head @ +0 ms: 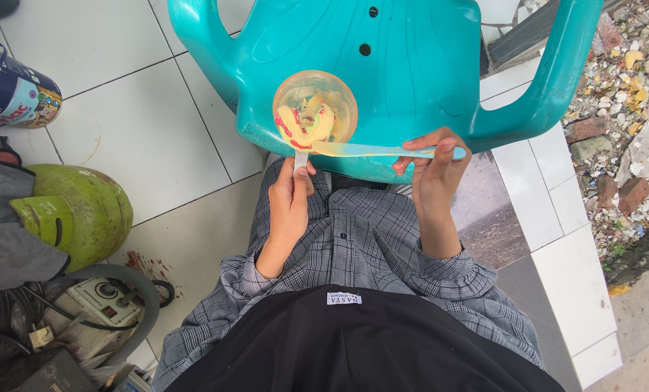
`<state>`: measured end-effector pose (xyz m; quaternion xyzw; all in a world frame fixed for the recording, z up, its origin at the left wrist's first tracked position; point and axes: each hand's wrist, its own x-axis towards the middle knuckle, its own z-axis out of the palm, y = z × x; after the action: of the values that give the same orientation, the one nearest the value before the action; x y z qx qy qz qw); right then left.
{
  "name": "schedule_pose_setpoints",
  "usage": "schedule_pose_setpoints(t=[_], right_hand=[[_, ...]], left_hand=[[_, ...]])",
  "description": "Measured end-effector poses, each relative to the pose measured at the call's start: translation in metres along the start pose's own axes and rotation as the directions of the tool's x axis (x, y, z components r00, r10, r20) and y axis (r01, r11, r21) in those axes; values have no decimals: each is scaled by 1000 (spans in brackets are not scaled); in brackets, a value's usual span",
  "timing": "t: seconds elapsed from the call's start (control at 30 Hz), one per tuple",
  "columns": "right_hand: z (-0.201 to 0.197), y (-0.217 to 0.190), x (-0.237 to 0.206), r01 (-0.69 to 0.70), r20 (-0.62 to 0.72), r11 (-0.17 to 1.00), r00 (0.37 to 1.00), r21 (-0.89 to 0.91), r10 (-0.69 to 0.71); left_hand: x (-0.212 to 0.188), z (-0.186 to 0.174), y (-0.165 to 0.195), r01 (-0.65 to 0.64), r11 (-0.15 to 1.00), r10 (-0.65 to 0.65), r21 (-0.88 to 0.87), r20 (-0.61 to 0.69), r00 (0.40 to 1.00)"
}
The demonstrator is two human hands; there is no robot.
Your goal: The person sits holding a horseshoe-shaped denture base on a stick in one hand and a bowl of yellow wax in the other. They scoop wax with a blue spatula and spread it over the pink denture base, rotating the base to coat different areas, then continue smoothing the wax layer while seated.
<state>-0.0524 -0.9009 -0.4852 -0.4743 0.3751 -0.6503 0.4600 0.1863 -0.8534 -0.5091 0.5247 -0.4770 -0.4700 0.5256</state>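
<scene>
Head view: left hand (289,207) pinches small handle of yellow dental impression tray (306,125) with pink streaks, held over translucent round rubber bowl (315,106) on teal plastic chair (411,65). Right hand (434,168) grips light-blue plastic spatula (382,150), blade tip touching tray. Likely best: keep tray level, spread evenly, fingers clear.

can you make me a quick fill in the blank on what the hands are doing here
1. The right hand holds a pale blue ____ by its handle.
2. The left hand pinches the stem of a dental tray over a clear ____.
3. The bowl rests on a teal plastic ____.
4. A ____ gas cylinder stands on the tiled floor.

Missing words: spatula; bowl; chair; green
</scene>
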Motion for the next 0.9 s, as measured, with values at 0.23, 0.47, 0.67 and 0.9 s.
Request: schedule_pose_setpoints(t=[0.23, 0.47, 0.67, 0.9], right_hand=[[2, -3, 6, 22, 33, 1000, 999, -5, -22], [0, -1, 8, 48, 39, 998, 998, -27, -47], [-3, 6, 10, -17, -63, 1000, 998, 24, 18], [-5, 11, 11, -39, -78, 998, 996, 41, 42]], left_hand=[[2, -5, 1, 1, 1000, -1, 29, 2, 1000], [2, -6, 0, 5, 1000, -5, 26, -2, 1000], [3, -6, -1, 60, 998, -59, -31, 7, 998], [4, -7, -2, 68, 997, -67, -44, 9, 998]])
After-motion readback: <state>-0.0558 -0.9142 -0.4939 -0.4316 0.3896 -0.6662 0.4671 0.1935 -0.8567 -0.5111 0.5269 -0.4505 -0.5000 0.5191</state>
